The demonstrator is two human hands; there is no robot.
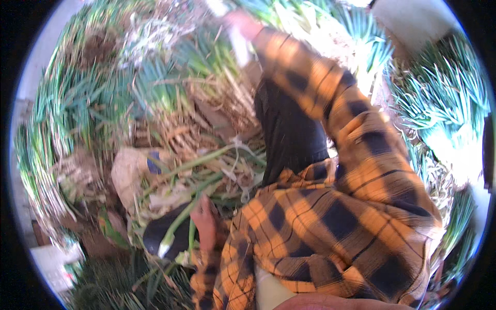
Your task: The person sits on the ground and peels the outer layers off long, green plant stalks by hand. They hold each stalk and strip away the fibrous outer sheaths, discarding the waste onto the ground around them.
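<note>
My left hand (204, 221) rests low over the dark-trousered left knee (157, 230), its fingers curled against a spring onion (178, 223). That stalk has a white lower end and a green upper part. A second green stalk (192, 236) hangs beside the hand. Far forward, my right hand (243, 25) is stretched out and blurred by motion. White stem-like shapes (241, 50) show on either side of it. Whether the fingers hold them cannot be made out. Loose leaves and peelings (174, 197) lie heaped between my legs.
Bundles of spring onions (182, 128) with roots lie ahead on the left. A long heap (58, 128) lines the far left. More spring onions (441, 89) are piled on the right, partly overexposed. A pale sack (126, 178) sits beside the peelings. Dark green leaves (112, 283) spread at the lower left.
</note>
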